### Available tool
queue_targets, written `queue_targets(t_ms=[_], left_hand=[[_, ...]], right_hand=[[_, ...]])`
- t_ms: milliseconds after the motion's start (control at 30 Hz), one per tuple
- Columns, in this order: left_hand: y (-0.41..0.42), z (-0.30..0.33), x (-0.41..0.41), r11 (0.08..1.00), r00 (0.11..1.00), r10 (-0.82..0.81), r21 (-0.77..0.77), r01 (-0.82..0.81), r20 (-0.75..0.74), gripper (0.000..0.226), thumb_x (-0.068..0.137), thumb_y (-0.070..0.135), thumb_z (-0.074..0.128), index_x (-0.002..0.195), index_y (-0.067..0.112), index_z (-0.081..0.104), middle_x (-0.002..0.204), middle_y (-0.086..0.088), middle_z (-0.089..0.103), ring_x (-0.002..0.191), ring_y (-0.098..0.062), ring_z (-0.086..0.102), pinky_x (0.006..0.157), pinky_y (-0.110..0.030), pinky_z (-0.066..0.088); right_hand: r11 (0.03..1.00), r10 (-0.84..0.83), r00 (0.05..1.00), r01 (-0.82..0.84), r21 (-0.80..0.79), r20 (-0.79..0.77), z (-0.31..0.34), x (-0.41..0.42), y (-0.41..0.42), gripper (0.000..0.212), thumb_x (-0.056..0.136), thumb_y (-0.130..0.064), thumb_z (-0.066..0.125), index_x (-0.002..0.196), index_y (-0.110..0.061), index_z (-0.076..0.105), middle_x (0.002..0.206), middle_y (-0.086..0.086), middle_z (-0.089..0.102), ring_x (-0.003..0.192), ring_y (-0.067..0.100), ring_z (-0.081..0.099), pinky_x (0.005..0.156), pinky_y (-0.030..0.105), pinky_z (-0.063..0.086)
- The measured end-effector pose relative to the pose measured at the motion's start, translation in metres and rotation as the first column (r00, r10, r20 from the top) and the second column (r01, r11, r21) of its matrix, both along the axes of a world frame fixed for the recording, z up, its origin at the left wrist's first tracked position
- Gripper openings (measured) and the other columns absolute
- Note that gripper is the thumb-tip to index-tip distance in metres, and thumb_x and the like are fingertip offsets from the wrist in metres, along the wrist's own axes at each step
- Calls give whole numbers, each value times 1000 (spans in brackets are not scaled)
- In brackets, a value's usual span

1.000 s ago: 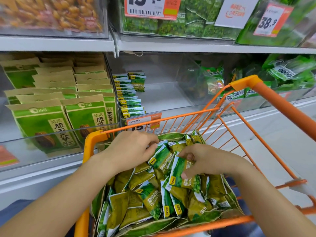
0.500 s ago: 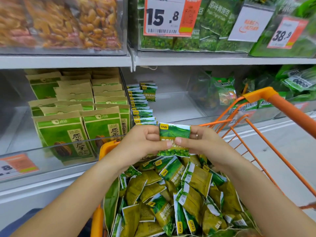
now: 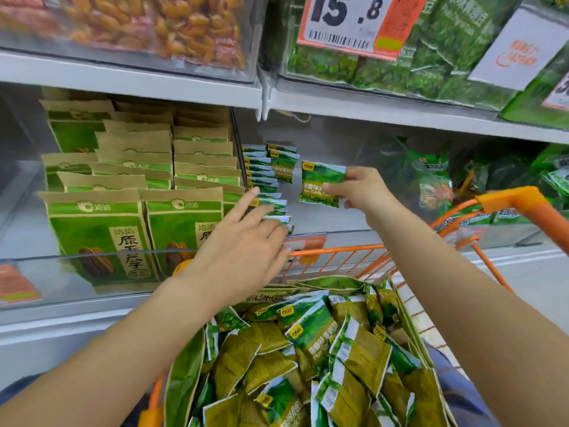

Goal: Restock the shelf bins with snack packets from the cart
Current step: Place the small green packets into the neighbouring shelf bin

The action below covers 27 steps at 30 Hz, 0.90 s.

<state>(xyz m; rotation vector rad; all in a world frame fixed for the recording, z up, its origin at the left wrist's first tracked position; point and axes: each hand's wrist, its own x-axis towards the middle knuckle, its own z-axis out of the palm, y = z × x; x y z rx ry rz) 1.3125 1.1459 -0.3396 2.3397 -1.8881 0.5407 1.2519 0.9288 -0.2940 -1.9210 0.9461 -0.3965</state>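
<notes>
Packet, glossy green, printed "Peas Garlic Flavor", is pinched at its right edge by the right hand over the clear shelf bin. Left hand, fingers straight, touches the bin's upright packet row. More crinkly packets fill the orange wire cart. Price tag reads "15.8".

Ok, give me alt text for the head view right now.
The right hand pinches a green pea snack packet inside the clear shelf bin, while the open left hand touches the packet row there. The orange cart below holds more packets.
</notes>
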Motion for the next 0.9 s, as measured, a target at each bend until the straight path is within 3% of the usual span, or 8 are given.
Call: queue_targets(t_ms=[167, 300, 400, 467, 567, 733, 800, 900], left_hand=[[-4, -2, 1, 996, 1000, 11, -85, -11, 5, 43, 97, 37, 38, 96, 14, 74, 83, -2, 74, 99, -23, 64, 117, -45, 19], [-7, -5, 5, 989, 1000, 13, -150, -12, 1, 40, 97, 33, 39, 89, 15, 74, 73, 1, 71, 87, -21, 63, 118, -41, 18], [-8, -8, 4, 985, 1000, 14, -171, -16, -14, 40, 97, 30, 38, 87, 16, 74, 70, 2, 70, 83, -20, 62, 118, -40, 19], [-9, -8, 4, 980, 1000, 26, -199, -27, -6, 42, 98, 28, 37, 85, 15, 74, 67, 1, 69, 79, -20, 62, 118, -40, 20], [-11, -8, 3, 977, 999, 39, -208, -39, -6, 42, 98, 27, 37, 83, 15, 74, 65, 1, 68, 76, -21, 62, 118, -40, 20], [-12, -9, 2, 976, 999, 52, -214, -49, 9, 39, 97, 26, 39, 81, 15, 74, 64, 1, 68, 75, -22, 62, 117, -40, 20], [-12, -9, 2, 976, 999, 53, -212, -49, 13, 39, 96, 25, 39, 80, 15, 73, 65, 1, 68, 75, -22, 61, 117, -40, 20], [-12, -8, 2, 975, 998, 52, -217, -47, 17, 39, 97, 26, 39, 80, 15, 73, 64, 1, 67, 74, -21, 60, 117, -40, 21]], right_hand=[[998, -39, 997, 43, 53, -63, -30, 67, -39, 45, 79, -7, 76, 120, -2, 56, 102, 10, 56, 86, 21, 55, 66, 27, 52], [998, -6, 983, -5, -55, -185, -44, 108, -48, 23, 83, -14, 74, 80, -16, 52, 96, 8, 58, 75, 20, 60, 90, 38, 54], [994, -21, 983, 0, -113, -181, -62, 126, -55, 23, 83, -10, 71, 70, -14, 53, 93, 11, 61, 86, 26, 64, 90, 42, 54], [994, -67, 989, 55, -95, -130, -71, 133, -56, 6, 82, -9, 69, 83, -5, 65, 97, 14, 67, 96, 30, 66, 90, 43, 54], [996, -85, 990, 85, -10, -113, -78, 136, -56, 24, 77, -11, 74, 97, 1, 68, 99, 14, 70, 93, 28, 68, 88, 41, 55], [997, -27, 992, 36, 66, -127, -80, 141, -56, 17, 75, -4, 76, 71, -9, 60, 101, 20, 70, 93, 31, 69, 87, 41, 56], [998, -25, 991, 32, 50, -135, -77, 138, -53, 14, 77, -6, 75, 80, -7, 61, 106, 19, 69, 96, 31, 67, 89, 41, 55], [997, -76, 986, 75, -17, -147, -63, 124, -49, 41, 83, -7, 68, 121, 1, 55, 121, 16, 61, 106, 32, 62, 92, 44, 53]])
